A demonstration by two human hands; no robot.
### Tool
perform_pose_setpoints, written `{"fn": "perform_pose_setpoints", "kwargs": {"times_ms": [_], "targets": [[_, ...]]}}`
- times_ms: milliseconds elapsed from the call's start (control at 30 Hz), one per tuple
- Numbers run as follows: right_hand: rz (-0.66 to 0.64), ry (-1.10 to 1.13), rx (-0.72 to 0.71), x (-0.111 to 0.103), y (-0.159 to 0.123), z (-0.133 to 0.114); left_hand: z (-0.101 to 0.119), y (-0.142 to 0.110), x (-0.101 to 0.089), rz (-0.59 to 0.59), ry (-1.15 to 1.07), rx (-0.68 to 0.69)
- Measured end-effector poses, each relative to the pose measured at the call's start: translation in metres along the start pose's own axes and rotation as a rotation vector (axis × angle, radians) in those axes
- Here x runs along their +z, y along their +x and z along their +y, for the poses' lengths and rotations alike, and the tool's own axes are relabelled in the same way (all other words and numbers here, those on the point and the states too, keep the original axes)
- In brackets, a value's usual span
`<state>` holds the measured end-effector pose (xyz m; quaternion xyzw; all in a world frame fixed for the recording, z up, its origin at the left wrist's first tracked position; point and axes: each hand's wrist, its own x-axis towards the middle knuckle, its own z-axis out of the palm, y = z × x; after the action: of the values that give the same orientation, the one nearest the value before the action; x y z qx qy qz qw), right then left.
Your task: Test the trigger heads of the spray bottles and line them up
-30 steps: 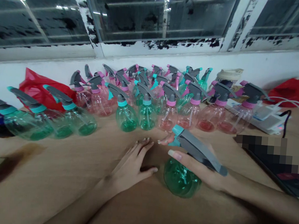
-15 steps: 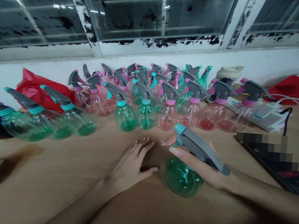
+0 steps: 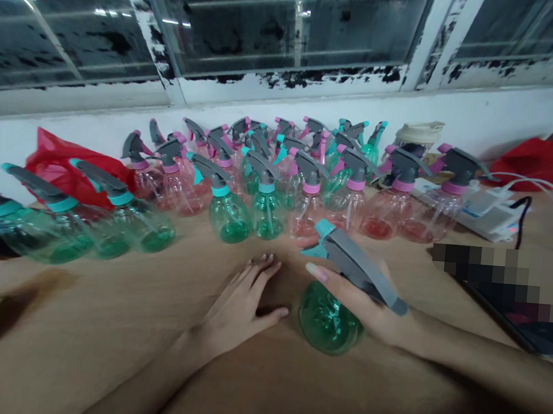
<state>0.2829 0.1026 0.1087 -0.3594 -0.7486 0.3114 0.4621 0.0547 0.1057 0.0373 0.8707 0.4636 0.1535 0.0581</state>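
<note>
My right hand (image 3: 367,310) is wrapped round the neck of a green spray bottle (image 3: 327,322) with a grey and teal trigger head. The thumb lies along the near side; the other fingers are mostly hidden behind the neck. Green liquid shows in the bottle's round body. To the left, my left hand (image 3: 242,306) lies palm down on the table (image 3: 141,343), fingers spread, holding nothing. Just beyond it stand two other green spray bottles (image 3: 230,219). Pink spray bottles (image 3: 307,212) stand in line to their right, with red liquid low inside.
More pink and green bottles crowd back to the wall. Several green bottles (image 3: 145,225) stand at the left before a red plastic bag (image 3: 76,166). At the right are a white power strip (image 3: 489,217) with cables, a dark flat device (image 3: 484,306) and another red bag (image 3: 538,164).
The right hand has shifted slightly left with the green spray bottle, and its fingers behind the neck show less now. My left hand stays flat in the same place.
</note>
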Motion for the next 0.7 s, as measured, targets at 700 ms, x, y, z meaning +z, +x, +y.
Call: {"fn": "perform_pose_setpoints", "kwargs": {"times_ms": [700], "targets": [[-0.071,0.038,-0.01,-0.004,0.009,0.01,0.003,0.001,-0.005,-0.025,0.003,0.004]]}}
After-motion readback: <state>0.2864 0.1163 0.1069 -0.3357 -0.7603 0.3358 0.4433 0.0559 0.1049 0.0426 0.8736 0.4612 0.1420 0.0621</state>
